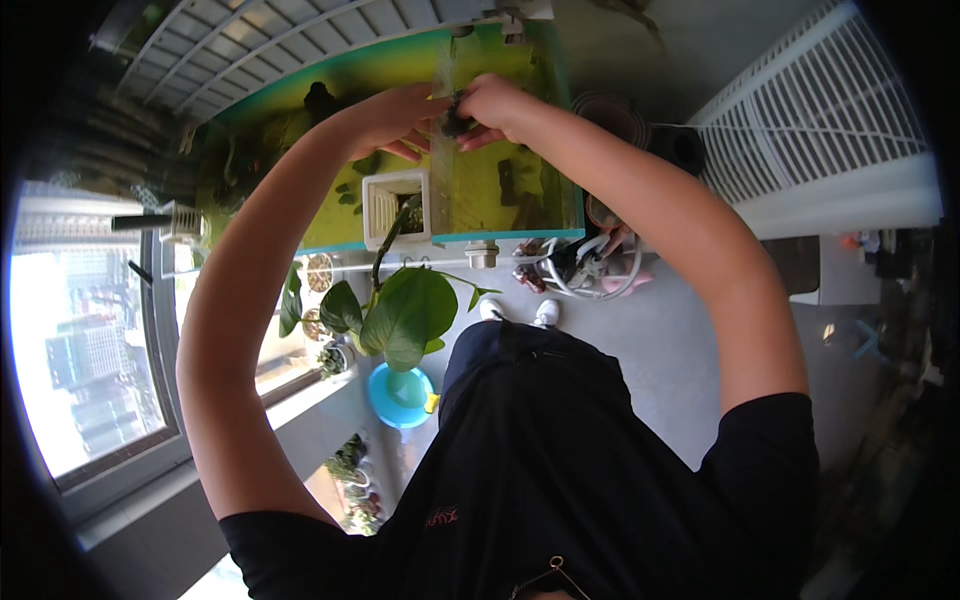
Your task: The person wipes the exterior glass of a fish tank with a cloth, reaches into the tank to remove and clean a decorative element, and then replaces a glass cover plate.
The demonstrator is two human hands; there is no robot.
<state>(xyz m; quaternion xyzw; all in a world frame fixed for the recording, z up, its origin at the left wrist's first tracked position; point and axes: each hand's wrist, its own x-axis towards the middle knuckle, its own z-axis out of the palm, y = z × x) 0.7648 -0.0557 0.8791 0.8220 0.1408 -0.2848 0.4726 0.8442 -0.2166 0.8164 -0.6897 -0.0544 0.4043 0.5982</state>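
Both hands are over a glass aquarium (517,235) of yellow-green water, close to the clear divider (442,176) across it. From the left, my left hand (397,120) reaches to the divider, fingers spread and its fingertips near a small dark object (454,121). My right hand (491,112) is on the divider's other side, thumb and fingers bent around that dark object, which I cannot identify. Just below my left hand, a white slotted plastic basket (396,241) sits at the tank's near edge, with the stem of a leafy green plant (411,311) rising from it.
Beneath the tank's near edge is a white pipe fitting (481,254). Coiled white hose (634,274) lies on the floor beyond it. A blue basin (401,397) stands lower left near the window. White slatted racks (817,112) flank the tank at right and behind.
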